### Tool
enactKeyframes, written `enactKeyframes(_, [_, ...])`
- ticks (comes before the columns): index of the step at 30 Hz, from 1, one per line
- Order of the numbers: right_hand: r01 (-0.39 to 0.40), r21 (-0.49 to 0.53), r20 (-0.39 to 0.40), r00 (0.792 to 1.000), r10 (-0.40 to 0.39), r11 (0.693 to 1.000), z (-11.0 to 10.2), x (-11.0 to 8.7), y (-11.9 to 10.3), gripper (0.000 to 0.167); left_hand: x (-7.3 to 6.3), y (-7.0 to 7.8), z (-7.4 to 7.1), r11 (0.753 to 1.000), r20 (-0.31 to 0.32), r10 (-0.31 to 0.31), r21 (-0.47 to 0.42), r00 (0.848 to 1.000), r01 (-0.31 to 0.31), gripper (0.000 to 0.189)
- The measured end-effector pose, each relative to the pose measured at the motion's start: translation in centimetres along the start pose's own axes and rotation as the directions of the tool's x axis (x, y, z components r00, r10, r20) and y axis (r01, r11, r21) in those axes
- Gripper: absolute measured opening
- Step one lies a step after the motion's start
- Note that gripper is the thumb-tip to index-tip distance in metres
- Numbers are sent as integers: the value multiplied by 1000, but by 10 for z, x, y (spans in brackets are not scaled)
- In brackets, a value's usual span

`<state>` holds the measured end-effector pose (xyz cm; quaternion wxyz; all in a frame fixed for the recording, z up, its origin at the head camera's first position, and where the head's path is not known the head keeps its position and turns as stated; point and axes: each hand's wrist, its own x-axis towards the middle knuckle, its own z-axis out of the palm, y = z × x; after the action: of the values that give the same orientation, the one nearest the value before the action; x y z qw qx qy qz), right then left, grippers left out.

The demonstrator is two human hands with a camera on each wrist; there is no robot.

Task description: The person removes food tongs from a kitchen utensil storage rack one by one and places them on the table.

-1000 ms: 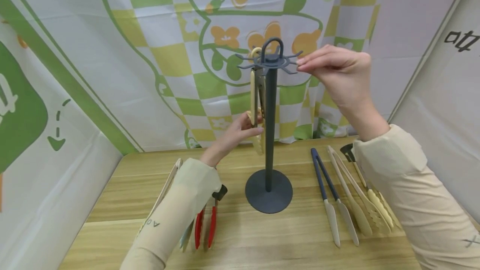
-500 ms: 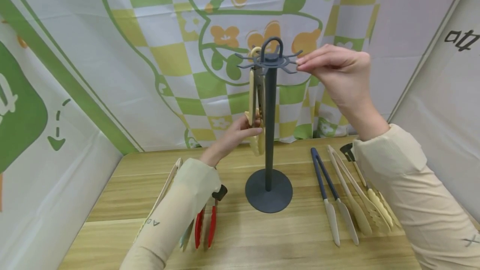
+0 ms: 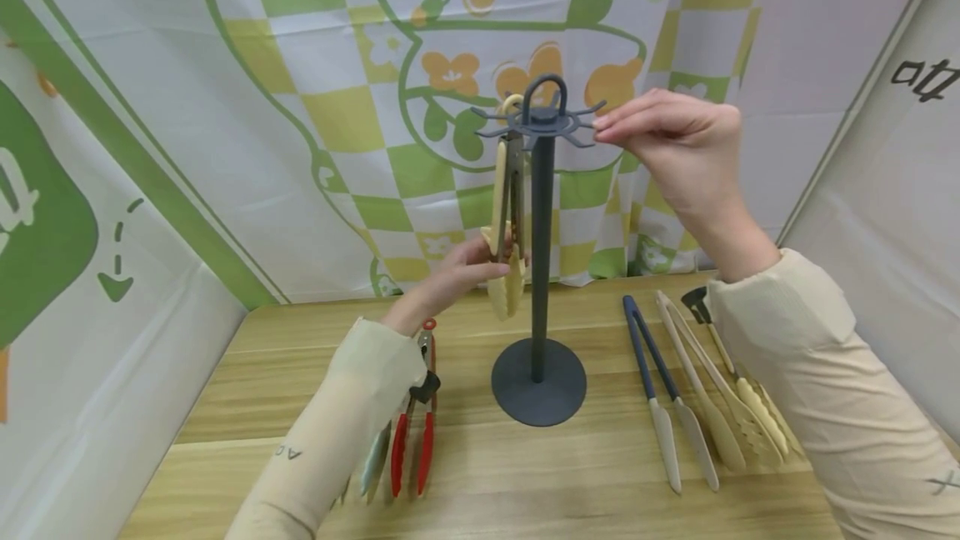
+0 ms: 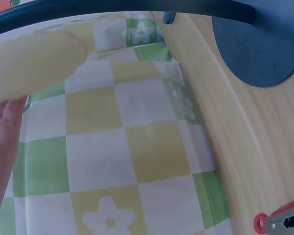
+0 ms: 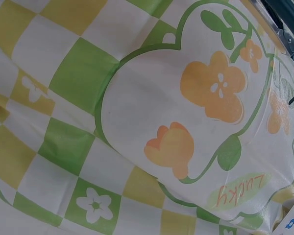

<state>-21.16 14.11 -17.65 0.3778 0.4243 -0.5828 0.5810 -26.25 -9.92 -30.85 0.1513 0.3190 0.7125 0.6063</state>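
A dark grey utensil stand (image 3: 542,257) rises from its round base, with curved hooks circling its top. Pale yellow tongs (image 3: 506,294) hang by their ring from a hook at the back left. My left hand (image 3: 459,273) holds their lower part, thumb in front and fingers partly hidden behind. In the left wrist view one yellow tong head (image 4: 39,61) covers part of the left hand (image 4: 2,152). My right hand (image 3: 675,144) pinches the tip of a hook on the right side of the stand. That hand does not show in the right wrist view.
Red tongs (image 3: 427,448) and grey-blue tongs (image 3: 373,465) lie left of the base, partly under the left sleeve. On the right lie blue-handled tongs (image 3: 647,365), beige tongs (image 3: 701,382) and yellow-headed tongs (image 3: 761,411). A patterned cloth (image 3: 420,215) hangs behind the table (image 3: 600,473).
My left hand has shifted a little left and down, swinging the yellow tongs' lower end away from the post; they look slightly wider apart. The right hand has stayed on its hook.
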Motion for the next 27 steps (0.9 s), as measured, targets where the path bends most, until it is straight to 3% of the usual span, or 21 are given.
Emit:
enactKeyframes(5, [-32,19,-3,999,32,999,-1,-1,1,12,-6,0,-5,998,-12,-43,40,999,44,36])
enactKeyframes(12, [-38,13,-9,999,38,999,-2,-2,5,10,-9,1,-7,993,-58,-49,101,997,55,32])
enactKeyframes(27, [0,-64,-54,999,-3,998,3,-3,0,5,-13,3,0,995,-136,32,95,990,-19,30])
